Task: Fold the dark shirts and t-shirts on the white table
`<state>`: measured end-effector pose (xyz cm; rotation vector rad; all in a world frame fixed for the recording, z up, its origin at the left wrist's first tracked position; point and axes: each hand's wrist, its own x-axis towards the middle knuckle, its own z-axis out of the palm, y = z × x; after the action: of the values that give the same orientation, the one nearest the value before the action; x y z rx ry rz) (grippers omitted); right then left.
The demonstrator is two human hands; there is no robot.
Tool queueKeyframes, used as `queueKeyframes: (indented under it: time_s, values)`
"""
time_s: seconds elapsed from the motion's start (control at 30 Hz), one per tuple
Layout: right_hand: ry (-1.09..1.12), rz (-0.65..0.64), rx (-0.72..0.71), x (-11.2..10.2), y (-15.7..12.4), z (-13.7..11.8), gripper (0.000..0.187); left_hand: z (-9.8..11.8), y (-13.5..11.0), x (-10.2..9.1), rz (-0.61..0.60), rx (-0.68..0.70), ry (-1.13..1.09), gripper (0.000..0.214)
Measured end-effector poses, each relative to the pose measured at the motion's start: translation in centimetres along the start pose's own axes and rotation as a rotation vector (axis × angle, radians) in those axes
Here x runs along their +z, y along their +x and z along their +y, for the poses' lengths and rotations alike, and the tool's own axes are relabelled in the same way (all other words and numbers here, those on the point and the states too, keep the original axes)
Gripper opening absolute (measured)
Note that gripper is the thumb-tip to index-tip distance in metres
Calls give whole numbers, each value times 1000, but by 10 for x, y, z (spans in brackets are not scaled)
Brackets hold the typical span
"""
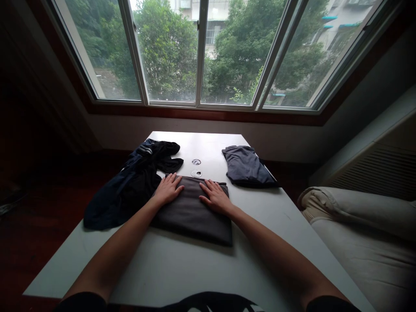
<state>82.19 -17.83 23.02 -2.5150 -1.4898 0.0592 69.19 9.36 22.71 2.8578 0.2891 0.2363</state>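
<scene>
A dark grey folded garment (191, 219) lies flat on the white table (182, 268) in front of me. My left hand (168, 189) rests palm down on its far left part, fingers spread. On the far right part, my right hand (215, 196) presses flat with its fingers stretched out. Neither hand grips the cloth. Which kind of garment it is, the folds do not show. Just left of it is a loose heap of dark navy and black clothes (130, 186), partly over the table's left edge.
A folded grey-blue garment stack (247, 167) sits at the table's right edge. Two round pieces, a patterned disc (196, 162) and a ring-shaped one (196, 173), are at the table's middle. A beige sofa (367, 234) stands on the right, a window (201, 56) beyond the table.
</scene>
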Motion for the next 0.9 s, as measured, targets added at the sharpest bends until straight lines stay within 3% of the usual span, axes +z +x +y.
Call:
queueKeyframes:
  time_s: [0.17,0.3,0.43,0.63,0.8,0.9]
  values:
    - [-30,15,72,-1,-19,31,71,-12,-6,-6,-12,-129,-26,72]
    - [-46,54,171,3,-35,52,70,-14,-13,-8,60,-135,-32,67]
    - [-46,136,212,7,-44,57,69,-13,-24,-11,142,-109,-17,59]
    - [31,216,228,5,-44,56,64,-9,-32,-14,135,-212,68,58]
    - [327,329,205,-5,-46,55,52,-12,-29,-17,142,-231,29,57]
    - [623,405,226,-10,-44,54,45,-25,-18,-23,95,-333,-167,71]
